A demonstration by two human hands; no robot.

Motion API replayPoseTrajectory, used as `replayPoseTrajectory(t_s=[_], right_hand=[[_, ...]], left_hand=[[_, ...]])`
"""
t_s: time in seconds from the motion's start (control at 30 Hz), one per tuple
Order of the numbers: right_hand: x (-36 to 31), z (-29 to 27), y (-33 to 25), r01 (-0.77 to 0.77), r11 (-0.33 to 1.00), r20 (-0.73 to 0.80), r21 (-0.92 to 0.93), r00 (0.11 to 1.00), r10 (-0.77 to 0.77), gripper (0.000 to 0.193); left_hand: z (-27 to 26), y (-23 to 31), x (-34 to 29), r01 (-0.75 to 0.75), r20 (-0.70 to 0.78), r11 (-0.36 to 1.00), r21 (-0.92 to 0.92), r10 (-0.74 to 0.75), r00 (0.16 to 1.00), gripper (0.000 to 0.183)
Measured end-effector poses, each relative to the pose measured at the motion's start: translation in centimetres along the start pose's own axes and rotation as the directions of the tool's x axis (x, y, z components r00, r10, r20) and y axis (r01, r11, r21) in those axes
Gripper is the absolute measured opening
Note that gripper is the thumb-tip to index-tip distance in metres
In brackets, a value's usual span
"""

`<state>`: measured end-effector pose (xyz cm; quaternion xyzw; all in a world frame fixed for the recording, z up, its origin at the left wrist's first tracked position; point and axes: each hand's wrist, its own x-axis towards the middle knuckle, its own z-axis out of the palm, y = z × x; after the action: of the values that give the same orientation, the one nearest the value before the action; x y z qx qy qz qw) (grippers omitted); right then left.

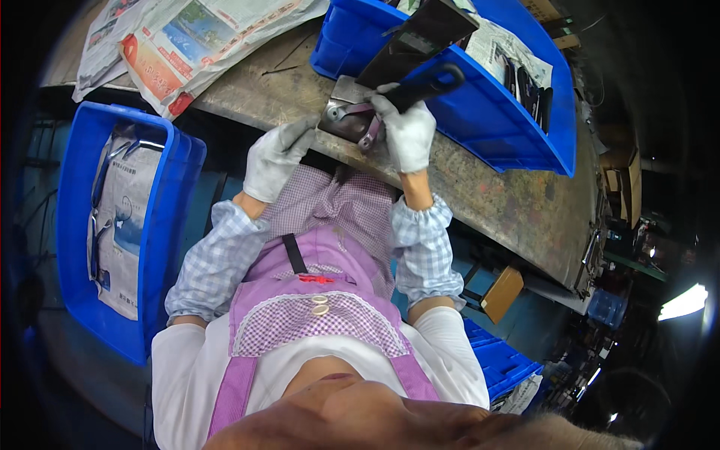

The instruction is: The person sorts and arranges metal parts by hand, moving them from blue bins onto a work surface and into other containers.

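Observation:
My right hand, in a white glove, is closed on a black-handled metal tool at the bench edge; the handle has a hole in its far end. Beside these fingers is a flat shiny metal piece with small round fittings and purple-looking strips. Whether it joins the handle is hidden by my fingers. My left hand, also gloved, has thumb and fingers pressed together close to the left edge of that piece; I cannot make out anything between them. A dark flat plate leans just beyond.
The worn metal bench runs across in front of me. On it a blue bin holds newspaper and several dark pieces. Newspaper sheets lie at the far left. Another blue bin with paper and metal pieces stands at my left.

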<state>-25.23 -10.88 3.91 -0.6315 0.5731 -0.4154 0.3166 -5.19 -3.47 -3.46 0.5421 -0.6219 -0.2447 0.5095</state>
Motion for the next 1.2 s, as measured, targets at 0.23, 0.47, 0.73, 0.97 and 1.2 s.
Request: replayPoseTrajectory(t_s=[0.23,0.47,0.73,0.97,1.2], right_hand=[[1.1,0.4,0.6,-0.022,0.999,0.083,-0.036,0.996,0.025,0.025],[-1.3,-0.4,5.7,0.261,0.92,0.004,-0.293,0.962,-0.272,0.045],[-2.2,4.3,-1.2,0.222,0.972,0.008,-0.082,0.975,-0.222,0.02],[-6.5,5.3,-5.1,0.407,0.844,0.301,0.349,0.804,-0.513,0.04],[-4.7,3.5,2.0,0.44,0.894,0.483,-0.087,0.803,-0.348,0.026]], left_hand=[[0.7,-1.1,2.0,-0.227,0.07,0.916,0.33,0.216,0.974,0.021],[3.6,2.2,6.1,0.293,0.077,0.862,0.414,-0.354,0.932,0.064],[-0.7,-0.6,3.0,0.507,0.39,0.851,-0.139,-0.424,0.817,0.052],[-18.6,6.7,-1.6,0.805,0.35,0.585,0.098,-0.777,0.523,0.056],[-31.7,-20.8,-7.1,-0.026,0.118,0.621,0.784,-0.107,0.987,0.028]])
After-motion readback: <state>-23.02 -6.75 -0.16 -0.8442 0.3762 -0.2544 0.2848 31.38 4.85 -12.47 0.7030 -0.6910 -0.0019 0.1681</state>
